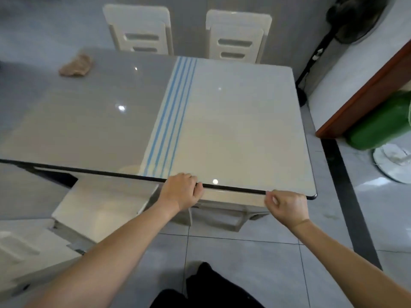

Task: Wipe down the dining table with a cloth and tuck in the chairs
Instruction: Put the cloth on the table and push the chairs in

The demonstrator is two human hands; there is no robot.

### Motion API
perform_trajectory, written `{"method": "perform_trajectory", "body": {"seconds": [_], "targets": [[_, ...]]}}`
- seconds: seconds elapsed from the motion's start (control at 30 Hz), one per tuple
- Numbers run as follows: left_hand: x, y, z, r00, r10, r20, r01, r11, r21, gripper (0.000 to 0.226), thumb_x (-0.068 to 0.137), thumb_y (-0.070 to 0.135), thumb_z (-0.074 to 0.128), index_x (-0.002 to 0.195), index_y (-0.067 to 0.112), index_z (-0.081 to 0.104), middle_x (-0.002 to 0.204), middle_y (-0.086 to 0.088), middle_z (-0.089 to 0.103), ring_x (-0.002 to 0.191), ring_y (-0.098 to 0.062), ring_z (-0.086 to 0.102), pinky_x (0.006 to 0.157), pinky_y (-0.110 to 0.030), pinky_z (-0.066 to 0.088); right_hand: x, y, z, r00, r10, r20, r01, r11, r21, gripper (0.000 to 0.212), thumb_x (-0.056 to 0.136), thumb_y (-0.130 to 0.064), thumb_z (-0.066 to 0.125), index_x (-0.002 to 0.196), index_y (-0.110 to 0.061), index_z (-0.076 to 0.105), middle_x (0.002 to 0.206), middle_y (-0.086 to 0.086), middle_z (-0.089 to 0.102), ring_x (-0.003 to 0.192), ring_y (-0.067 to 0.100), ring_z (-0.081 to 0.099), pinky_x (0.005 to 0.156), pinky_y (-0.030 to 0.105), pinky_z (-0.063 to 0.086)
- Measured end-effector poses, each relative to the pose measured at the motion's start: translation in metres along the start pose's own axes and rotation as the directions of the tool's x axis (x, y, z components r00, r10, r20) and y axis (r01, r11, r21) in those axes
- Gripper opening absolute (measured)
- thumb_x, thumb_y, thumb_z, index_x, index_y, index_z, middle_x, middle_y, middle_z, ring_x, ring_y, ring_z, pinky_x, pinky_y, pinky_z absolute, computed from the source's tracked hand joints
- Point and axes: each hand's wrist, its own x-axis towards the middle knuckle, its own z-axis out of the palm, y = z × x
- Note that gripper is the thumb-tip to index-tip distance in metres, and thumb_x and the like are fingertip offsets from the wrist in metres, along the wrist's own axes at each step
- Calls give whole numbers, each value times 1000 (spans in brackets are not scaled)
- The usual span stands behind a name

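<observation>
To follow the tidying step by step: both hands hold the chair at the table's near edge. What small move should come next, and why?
Left hand and right hand grip the back of the held chair, which already meets the table edge, so it looks tucked in. Probably release it and reach for the left chair, which stands out, angled.

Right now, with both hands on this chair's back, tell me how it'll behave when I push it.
The chair looks rigid, so it should move as one piece. The floor tiles are glossy, so its legs will probably slide easily. The left hand and right hand grip it at the top, so a hard shove might tilt it.
</observation>
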Motion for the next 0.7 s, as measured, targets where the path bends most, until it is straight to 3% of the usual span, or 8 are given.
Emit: {"method": "perform_trajectory", "body": {"seconds": [0.23,0.4,0.53,0.63,0.7], "targets": [[6,7,0,1000,-25,12,25,1000,8,41,87,39,29,66,15,55,64,0,60,61,-22,56,47,-27,33,3,10,-1,1000,-9,3,9,1000,7,42,85,-28,44,45,-15,44,39,0,40,34,21,37,40,21,21],[3,16,3,1000,-23,20,23,999,-23,49,87,41,24,68,13,59,65,-2,60,61,-22,57,47,-27,32,-2,19,-1,1000,-7,-16,7,1000,0,39,84,-27,45,49,-13,55,42,0,50,35,21,45,35,25,32],[3,15,1,999,-28,46,29,999,-18,48,87,41,23,69,13,58,67,-1,60,64,-22,56,48,-27,32,-1,10,-6,1000,25,-15,-25,1000,19,39,84,-26,45,47,-14,51,40,0,46,35,19,41,39,20,26],[0,17,-1,997,-46,61,47,999,-20,43,90,40,27,72,14,56,70,-1,59,67,-22,55,51,-28,31,-2,9,-9,993,74,93,-75,997,7,39,83,-30,41,50,-13,53,42,0,46,38,22,43,43,17,17],[-2,19,-3,995,-73,72,76,996,-48,40,94,39,31,77,14,58,76,-2,61,73,-22,55,55,-30,33,-2,9,-11,976,119,184,-122,993,4,41,82,-35,36,56,-12,57,46,1,50,43,24,47,42,18,21]]}}
